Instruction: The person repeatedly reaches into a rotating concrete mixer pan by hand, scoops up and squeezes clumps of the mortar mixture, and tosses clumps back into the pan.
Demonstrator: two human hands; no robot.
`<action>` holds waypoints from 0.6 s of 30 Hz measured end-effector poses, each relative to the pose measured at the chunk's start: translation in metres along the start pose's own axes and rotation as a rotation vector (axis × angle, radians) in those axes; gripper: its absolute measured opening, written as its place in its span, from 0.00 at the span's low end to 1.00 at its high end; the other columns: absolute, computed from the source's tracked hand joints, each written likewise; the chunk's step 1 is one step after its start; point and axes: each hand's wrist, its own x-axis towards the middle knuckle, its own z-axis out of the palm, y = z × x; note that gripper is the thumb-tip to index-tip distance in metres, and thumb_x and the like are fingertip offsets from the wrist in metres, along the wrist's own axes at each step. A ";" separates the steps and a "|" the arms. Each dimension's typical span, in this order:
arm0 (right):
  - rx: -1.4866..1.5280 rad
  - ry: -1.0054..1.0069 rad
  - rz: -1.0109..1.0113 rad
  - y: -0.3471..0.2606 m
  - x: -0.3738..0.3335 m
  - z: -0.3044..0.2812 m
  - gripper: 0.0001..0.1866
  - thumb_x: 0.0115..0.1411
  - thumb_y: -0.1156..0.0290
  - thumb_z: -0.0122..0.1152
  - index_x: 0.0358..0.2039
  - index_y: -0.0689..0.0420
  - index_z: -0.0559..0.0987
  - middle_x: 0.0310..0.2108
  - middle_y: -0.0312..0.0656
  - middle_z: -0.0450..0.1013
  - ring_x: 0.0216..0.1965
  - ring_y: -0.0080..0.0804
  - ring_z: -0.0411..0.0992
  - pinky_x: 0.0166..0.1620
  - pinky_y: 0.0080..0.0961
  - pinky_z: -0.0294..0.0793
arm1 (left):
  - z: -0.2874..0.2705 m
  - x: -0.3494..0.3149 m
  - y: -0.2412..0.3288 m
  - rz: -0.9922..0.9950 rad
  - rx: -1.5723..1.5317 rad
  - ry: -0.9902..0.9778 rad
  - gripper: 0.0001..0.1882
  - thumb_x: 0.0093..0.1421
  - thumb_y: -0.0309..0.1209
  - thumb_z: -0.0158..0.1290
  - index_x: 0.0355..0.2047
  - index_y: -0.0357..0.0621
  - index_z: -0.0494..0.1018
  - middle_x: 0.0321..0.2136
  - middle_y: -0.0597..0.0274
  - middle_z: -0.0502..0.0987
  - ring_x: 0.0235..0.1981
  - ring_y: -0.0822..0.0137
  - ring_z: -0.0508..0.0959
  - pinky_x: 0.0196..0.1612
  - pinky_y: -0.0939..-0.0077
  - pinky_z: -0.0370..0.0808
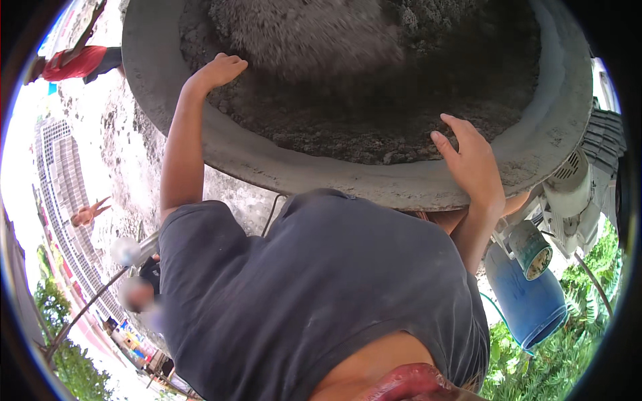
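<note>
Your hands are well apart, with nothing visibly gripped in either; left hand (219,71), fingers loosely bent, is at the inner edge of the big round basin (334,175), contact hard to tell; right hand (471,160), thumb and fingers spread, is over the near rim on your right. Grey gritty mix (307,37) lies inside the basin in front of you, mounded and blurred toward the far side; blue barrel (525,294) stands beyond your right arm, small bucket (524,242) just beside it.
</note>
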 end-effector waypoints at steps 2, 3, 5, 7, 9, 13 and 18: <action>-0.040 0.057 -0.021 0.001 0.001 -0.002 0.24 0.61 0.56 0.53 0.51 0.60 0.73 0.49 0.51 0.71 0.52 0.49 0.68 0.53 0.36 0.67 | 0.009 0.009 0.001 -0.161 -0.126 0.056 0.21 0.65 0.42 0.38 0.50 0.44 0.70 0.55 0.60 0.69 0.58 0.55 0.63 0.59 0.65 0.62; -0.051 -0.001 -0.007 -0.001 0.003 -0.003 0.24 0.61 0.55 0.53 0.50 0.60 0.73 0.49 0.50 0.71 0.52 0.49 0.68 0.53 0.36 0.67 | 0.015 0.006 -0.003 -0.344 -0.247 0.114 0.24 0.64 0.45 0.38 0.51 0.44 0.71 0.56 0.58 0.69 0.58 0.55 0.65 0.59 0.65 0.62; -0.048 -0.077 -0.015 -0.001 0.000 -0.003 0.24 0.61 0.55 0.53 0.50 0.60 0.73 0.49 0.50 0.71 0.51 0.49 0.69 0.52 0.36 0.67 | 0.005 0.000 -0.001 -0.352 -0.266 0.094 0.25 0.64 0.46 0.38 0.51 0.43 0.72 0.55 0.55 0.70 0.57 0.54 0.67 0.58 0.64 0.63; 0.009 -0.108 -0.061 0.000 -0.003 -0.003 0.24 0.61 0.55 0.53 0.50 0.61 0.73 0.49 0.49 0.71 0.51 0.48 0.69 0.52 0.35 0.68 | 0.002 0.000 0.002 -0.355 -0.293 0.084 0.26 0.63 0.47 0.39 0.50 0.42 0.72 0.54 0.52 0.71 0.56 0.52 0.68 0.58 0.64 0.63; 0.025 -0.112 -0.080 0.000 -0.005 -0.006 0.24 0.62 0.55 0.54 0.50 0.61 0.73 0.49 0.49 0.71 0.51 0.48 0.69 0.52 0.35 0.68 | -0.001 0.002 0.003 -0.364 -0.292 0.139 0.27 0.64 0.48 0.38 0.51 0.40 0.72 0.52 0.50 0.73 0.57 0.53 0.69 0.58 0.65 0.64; 0.002 -0.117 -0.093 0.001 -0.003 -0.011 0.24 0.62 0.56 0.54 0.50 0.61 0.73 0.49 0.50 0.71 0.51 0.48 0.69 0.52 0.34 0.68 | -0.014 0.000 -0.011 -0.380 -0.138 -0.002 0.30 0.62 0.49 0.39 0.55 0.38 0.69 0.57 0.47 0.68 0.58 0.48 0.66 0.58 0.59 0.63; -0.013 -0.115 -0.153 0.004 -0.006 -0.009 0.24 0.62 0.56 0.54 0.50 0.62 0.73 0.49 0.50 0.71 0.50 0.48 0.69 0.52 0.35 0.68 | -0.003 0.031 -0.052 -0.431 -0.111 -0.093 0.30 0.55 0.47 0.44 0.51 0.37 0.71 0.54 0.47 0.71 0.56 0.49 0.69 0.56 0.57 0.65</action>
